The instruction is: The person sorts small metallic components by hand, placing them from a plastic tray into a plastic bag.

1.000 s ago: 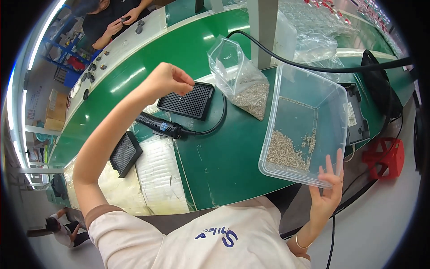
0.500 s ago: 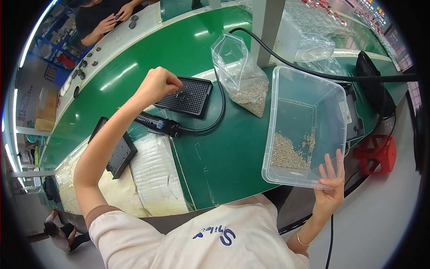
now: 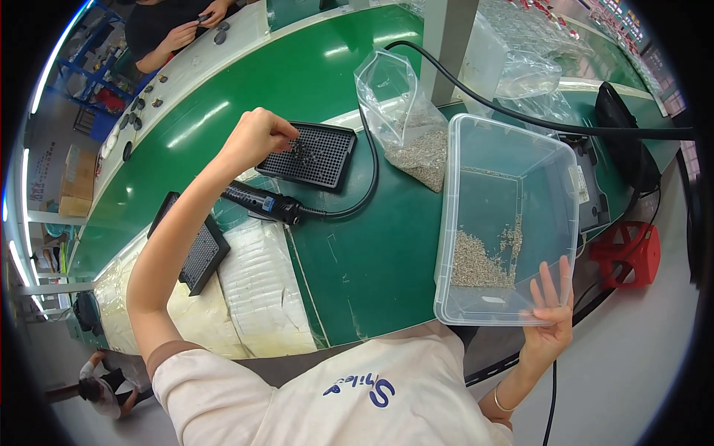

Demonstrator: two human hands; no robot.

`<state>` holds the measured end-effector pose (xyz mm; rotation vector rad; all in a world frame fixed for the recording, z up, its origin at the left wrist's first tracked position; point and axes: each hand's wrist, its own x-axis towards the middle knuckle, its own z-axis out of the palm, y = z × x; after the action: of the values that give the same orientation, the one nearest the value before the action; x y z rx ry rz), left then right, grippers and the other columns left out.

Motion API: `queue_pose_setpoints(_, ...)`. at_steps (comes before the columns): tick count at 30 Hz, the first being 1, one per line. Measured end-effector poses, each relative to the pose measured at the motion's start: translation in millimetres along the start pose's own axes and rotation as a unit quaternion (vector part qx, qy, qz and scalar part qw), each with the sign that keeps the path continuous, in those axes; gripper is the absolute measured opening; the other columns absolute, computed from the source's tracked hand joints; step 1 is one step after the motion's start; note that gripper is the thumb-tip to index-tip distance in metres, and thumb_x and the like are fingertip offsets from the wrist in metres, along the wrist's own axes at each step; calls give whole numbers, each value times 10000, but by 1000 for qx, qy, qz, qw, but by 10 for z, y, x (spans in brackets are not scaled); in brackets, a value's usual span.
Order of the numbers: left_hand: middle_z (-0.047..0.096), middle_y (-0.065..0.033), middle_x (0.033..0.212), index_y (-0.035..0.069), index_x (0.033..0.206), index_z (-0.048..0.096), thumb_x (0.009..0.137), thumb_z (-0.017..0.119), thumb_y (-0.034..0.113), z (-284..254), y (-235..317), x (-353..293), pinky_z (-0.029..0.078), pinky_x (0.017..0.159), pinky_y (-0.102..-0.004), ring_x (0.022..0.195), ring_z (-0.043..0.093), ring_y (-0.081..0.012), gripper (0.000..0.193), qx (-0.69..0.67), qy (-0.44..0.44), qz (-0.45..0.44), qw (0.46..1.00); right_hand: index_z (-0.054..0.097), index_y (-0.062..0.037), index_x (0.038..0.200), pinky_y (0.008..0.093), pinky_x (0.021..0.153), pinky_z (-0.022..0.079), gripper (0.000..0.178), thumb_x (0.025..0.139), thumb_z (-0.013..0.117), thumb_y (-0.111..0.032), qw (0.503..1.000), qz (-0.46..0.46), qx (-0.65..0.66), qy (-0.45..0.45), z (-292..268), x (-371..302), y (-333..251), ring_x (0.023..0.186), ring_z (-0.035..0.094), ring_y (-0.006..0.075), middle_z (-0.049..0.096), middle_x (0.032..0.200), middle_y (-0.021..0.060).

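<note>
My left hand (image 3: pixel 260 139) reaches over a black gridded tray (image 3: pixel 327 157), fingers pinched together near its left end. Small dark bits (image 3: pixel 302 154) lie on the grid just by the fingertips. Whatever is in the pinch is too small to make out. My right hand (image 3: pixel 552 308) holds a clear plastic box (image 3: pixel 476 311) by its near right corner, fingers spread up along the side. Small beige-grey pieces (image 3: pixel 480 264) lie heaped in the box's near left part. Just beyond its left side a clear bag (image 3: pixel 420 152) stands open, partly filled with similar pieces.
A black-handled corded tool (image 3: pixel 264 202) lies between my left forearm and the tray. Under that forearm is another black gridded tray (image 3: pixel 202 253). A grey post (image 3: pixel 446 52) rises behind the bag. A red stool (image 3: pixel 628 253) stands at right. Across the table another person's hands (image 3: pixel 182 33) handle dark pieces.
The near edge of the box has come slightly closer to me, with my right hand still on it. My left hand has shifted a little left, still pinched over the tray.
</note>
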<state>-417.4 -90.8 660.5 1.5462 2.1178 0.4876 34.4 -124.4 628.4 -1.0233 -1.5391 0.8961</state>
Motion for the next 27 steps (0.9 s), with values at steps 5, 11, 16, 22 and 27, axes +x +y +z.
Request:
queue_pose_setpoints(5,679,-139,786,-38,911,677,724,594,-67,-49,75,-44,556,621,-267,673,668,-170,207,-8,10,-17,1000,519,-86,722,516,893,447,323,601,818,-98,1000,4,4,7,1,-38,-34,1162,462,449,374,1340,285)
queue_pose_setpoints(11,685,-105,782,2,879,680,708,680,26,-217,257,-63,515,686,-265,706,655,-158,173,88,78,56,991,527,-73,715,511,897,450,322,578,816,-47,1000,-3,-8,7,7,-93,-90,1157,461,458,383,1335,280)
queue_pose_setpoints(16,661,-64,828,-23,888,654,785,617,-2,-205,1102,-402,485,689,-228,730,620,-112,112,-6,96,192,977,565,-61,735,513,910,440,298,566,799,15,1000,-18,1,-3,59,-83,-112,1169,454,452,389,1325,288)
queue_pose_setpoints(22,615,-110,945,15,936,645,684,647,-78,237,2132,-710,491,710,-299,844,620,-236,269,29,-77,392,916,627,-91,746,400,948,434,267,566,793,15,999,-36,-12,-13,60,-142,-64,1186,477,371,413,1306,294)
queue_pose_setpoints(27,585,-148,1016,-13,1046,573,770,590,-35,837,2364,-358,488,764,-367,917,593,-318,277,94,-232,390,886,580,-89,741,490,916,445,304,565,811,0,998,-40,-16,-35,36,-198,-84,1184,435,455,368,1341,286)
